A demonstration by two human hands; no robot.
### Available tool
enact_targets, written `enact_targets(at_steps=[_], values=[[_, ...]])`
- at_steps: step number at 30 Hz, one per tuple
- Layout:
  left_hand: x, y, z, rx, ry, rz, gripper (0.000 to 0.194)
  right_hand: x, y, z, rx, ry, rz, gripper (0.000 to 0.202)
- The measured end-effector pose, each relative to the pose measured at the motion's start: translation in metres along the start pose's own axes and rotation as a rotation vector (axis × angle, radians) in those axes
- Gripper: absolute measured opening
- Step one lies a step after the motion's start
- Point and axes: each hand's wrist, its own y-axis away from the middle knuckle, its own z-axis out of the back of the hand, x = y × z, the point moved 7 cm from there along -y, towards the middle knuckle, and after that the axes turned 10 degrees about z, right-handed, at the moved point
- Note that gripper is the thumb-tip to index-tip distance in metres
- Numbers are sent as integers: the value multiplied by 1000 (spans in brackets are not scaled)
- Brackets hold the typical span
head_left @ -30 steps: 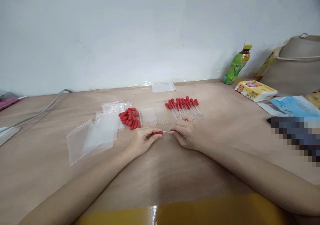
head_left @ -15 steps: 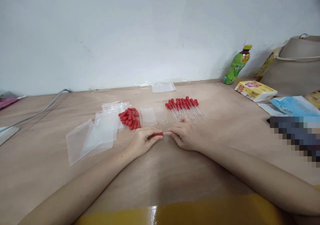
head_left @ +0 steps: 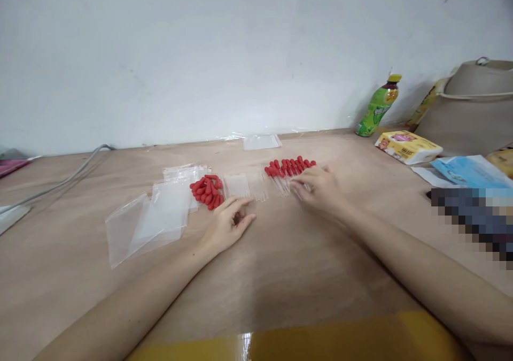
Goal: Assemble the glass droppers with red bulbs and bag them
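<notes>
Right hand [head_left: 320,189] shifted to droppers [head_left: 289,167], left hand [head_left: 227,225] open

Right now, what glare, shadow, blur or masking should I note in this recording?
Head view: the right hand looks smeared, probably by motion; a bright glare streak crosses the yellow strip at the near edge. Also head view: soft shadow on the tabletop between the forearms; blocky pixels mask a dark object; the clear tubes show faintly.

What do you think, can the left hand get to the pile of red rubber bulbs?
Probably yes: the left hand looks empty and open, close beside the pile, and nothing seems to block the way.
</notes>
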Motion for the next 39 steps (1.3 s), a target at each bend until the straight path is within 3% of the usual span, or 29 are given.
enact_targets(at_steps=[3,6,14,22,26,30,35,39], values=[[-6,2,-7,102,-31,-68,20,-64,14,8,-109,-25,-504,27],[-8,2,-11,145,-43,-103,17,-98,29,8,-110,41,-754,30],[-9,2,-13,179,-41,-114,16,-109,37,-8,66,177,-782,29],[-10,1,-13,187,-38,-111,15,-109,39,-7,61,157,-775,28],[-10,1,-13,189,-33,-111,15,-96,33,-1,-25,167,-701,26],[-9,1,-14,195,-39,-110,16,-58,19,-1,-71,132,-510,25],[-10,1,-14,201,-46,-101,16,-1,-5,-26,116,87,-286,25],[-11,0,-13,208,-43,-95,16,17,-29,-52,292,136,-263,24]])
